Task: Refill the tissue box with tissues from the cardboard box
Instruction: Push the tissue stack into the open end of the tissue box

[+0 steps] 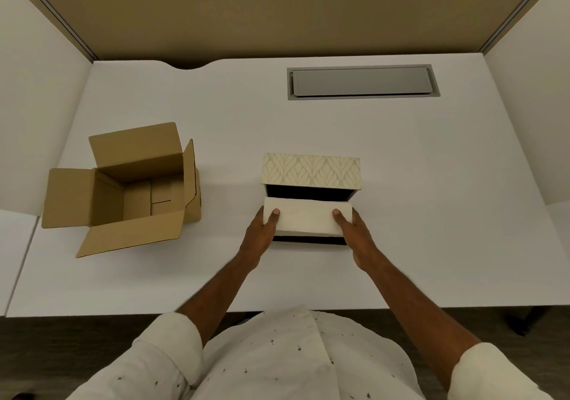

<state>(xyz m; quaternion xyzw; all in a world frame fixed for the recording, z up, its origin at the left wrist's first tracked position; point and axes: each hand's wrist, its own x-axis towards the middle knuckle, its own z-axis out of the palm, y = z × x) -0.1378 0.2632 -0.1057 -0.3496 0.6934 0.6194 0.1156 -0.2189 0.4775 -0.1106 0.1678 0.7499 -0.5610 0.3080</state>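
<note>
A white stack of tissues (307, 219) sits over the open tissue box, held at its two ends. My left hand (262, 230) grips the stack's left end and my right hand (357, 231) grips its right end, thumbs on top. The tissue box (311, 171) has a leaf-patterned lid standing open at the back and a dark inside that shows above and below the stack. The brown cardboard box (135, 190) stands on the left of the white table (431, 214), flaps spread open, and its inside looks empty.
A grey cable hatch (362, 82) is set into the table at the back right. White partition walls stand at the left and right sides, and a tan panel runs along the back. The table's front edge lies close to my body.
</note>
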